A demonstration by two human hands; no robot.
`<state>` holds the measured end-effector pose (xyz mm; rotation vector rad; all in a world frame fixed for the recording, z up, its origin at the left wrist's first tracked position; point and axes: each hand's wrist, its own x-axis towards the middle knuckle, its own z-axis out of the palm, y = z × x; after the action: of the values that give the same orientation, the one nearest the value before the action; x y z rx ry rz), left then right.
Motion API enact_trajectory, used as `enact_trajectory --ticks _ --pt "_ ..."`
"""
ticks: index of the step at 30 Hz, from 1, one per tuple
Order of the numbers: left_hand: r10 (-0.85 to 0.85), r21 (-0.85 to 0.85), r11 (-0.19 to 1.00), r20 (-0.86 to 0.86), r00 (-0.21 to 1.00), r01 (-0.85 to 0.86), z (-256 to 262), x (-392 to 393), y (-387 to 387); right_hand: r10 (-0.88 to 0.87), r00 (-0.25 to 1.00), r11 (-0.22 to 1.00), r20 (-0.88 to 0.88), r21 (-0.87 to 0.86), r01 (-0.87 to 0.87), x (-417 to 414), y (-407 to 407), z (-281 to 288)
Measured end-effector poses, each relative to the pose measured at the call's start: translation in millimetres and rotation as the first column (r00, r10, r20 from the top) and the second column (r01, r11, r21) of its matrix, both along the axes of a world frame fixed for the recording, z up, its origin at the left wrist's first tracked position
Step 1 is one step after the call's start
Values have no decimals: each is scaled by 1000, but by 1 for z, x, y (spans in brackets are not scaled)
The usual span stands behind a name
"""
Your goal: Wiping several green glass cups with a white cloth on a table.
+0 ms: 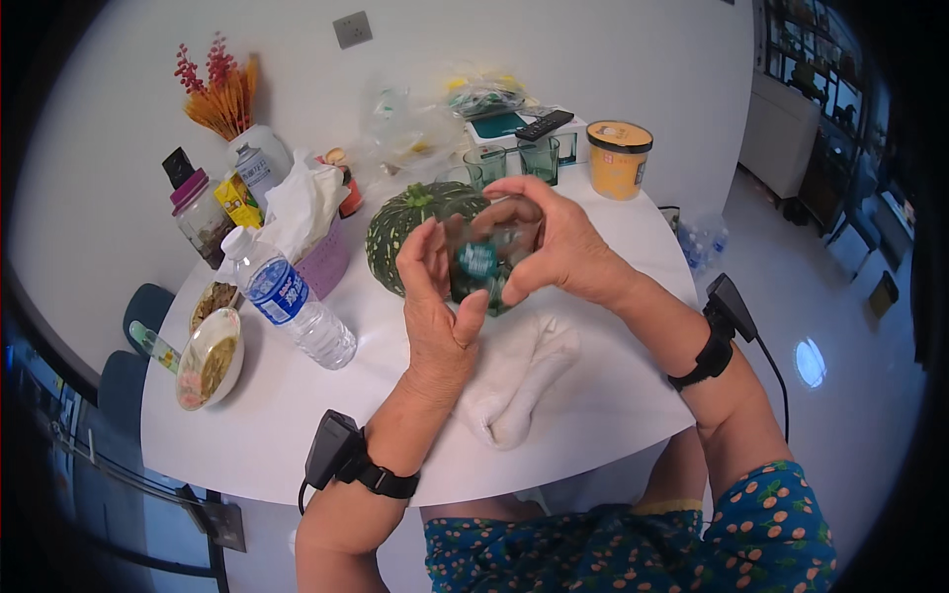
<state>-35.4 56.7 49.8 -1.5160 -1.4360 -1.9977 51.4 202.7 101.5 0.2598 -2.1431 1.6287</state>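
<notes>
A green-tinted drinking glass (pixel 476 259) with a teal label bearing writing is held up between my two hands above the table. My right hand (pixel 549 248) curls around its right side, fingers over the top and thumb low on the front. On the opposite side, my left hand (pixel 441 296) cups the glass with fingers and thumb. Just below lies a crumpled white cloth (pixel 519 378) on the white table (pixel 593 437). Behind the glass, partly hidden by it, sits a dark green speckled pumpkin (pixel 393 237).
Left are a water bottle (pixel 293 300), a bowl with food (pixel 211 359) and a purple tissue basket (pixel 324 259). Behind stand green glasses (pixel 539 159), a white box carrying a remote control (pixel 545 126), plastic bags (pixel 408 133) and a yellow tub (pixel 620 163).
</notes>
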Motion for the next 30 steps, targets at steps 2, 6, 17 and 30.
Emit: enact_trajectory --ticks 2,6,17,30 --pt "85 -130 989 71 994 -75 -4 3 -7 -77 995 984 -60 -162 67 -6 10 -3" --pt "155 -483 834 -256 954 -265 -7 7 -4 -473 861 870 -184 -253 424 -18 39 -7" --pt "12 -516 814 -445 896 -267 -16 7 4 -757 648 619 -81 230 751 -52 75 -46" --pt "25 -528 797 -455 890 -292 -21 -6 5 -810 586 564 2 276 778 -64 91 -71"
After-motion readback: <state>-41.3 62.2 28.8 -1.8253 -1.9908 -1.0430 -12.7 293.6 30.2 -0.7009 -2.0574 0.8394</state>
